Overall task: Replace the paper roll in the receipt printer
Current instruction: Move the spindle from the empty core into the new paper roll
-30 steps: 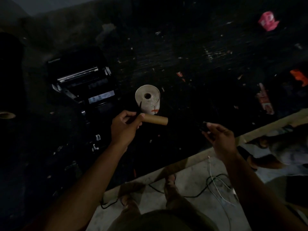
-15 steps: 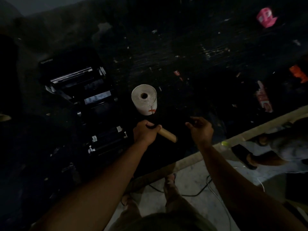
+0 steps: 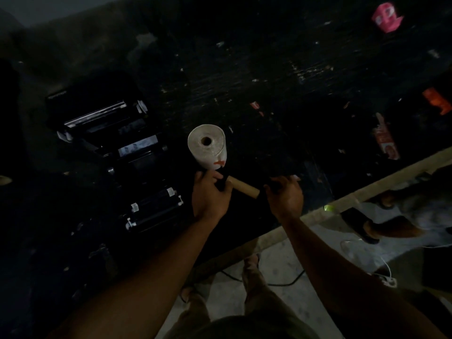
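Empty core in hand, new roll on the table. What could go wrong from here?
1. The new paper roll stands on end just beyond the left hand; a knuckle bump could tip it and send it rolling on the dark table.
2. The cardboard core is held between both hands, the right hand at its far end, so neither is free for the roll.
3. Dim light hides the open printer bay, so misloading is likely.

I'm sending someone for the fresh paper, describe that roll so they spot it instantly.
On the dark table, look just right of the open black printer. The new paper roll stands on end there, the only pale cylinder, with a red mark low on its side.
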A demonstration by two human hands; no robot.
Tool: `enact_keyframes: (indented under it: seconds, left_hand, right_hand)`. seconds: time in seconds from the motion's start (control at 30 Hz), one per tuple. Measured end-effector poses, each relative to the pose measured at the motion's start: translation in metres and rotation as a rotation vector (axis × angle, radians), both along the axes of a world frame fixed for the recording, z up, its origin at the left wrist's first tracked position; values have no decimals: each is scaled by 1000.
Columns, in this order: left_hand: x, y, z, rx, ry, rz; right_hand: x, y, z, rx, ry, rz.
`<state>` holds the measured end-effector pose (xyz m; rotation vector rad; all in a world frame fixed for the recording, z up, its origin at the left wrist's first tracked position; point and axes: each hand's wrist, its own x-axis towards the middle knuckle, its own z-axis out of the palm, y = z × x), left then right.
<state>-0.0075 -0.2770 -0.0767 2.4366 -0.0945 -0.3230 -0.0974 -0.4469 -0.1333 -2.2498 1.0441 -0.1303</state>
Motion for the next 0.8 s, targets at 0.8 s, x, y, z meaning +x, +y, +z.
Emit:
enact_keyframes:
  seconds: [0.8]
  left_hand:
    - [120, -1, 43, 289, 20, -280]
  right_hand:
    - [-4, -3, -7, 22, -66, 4]
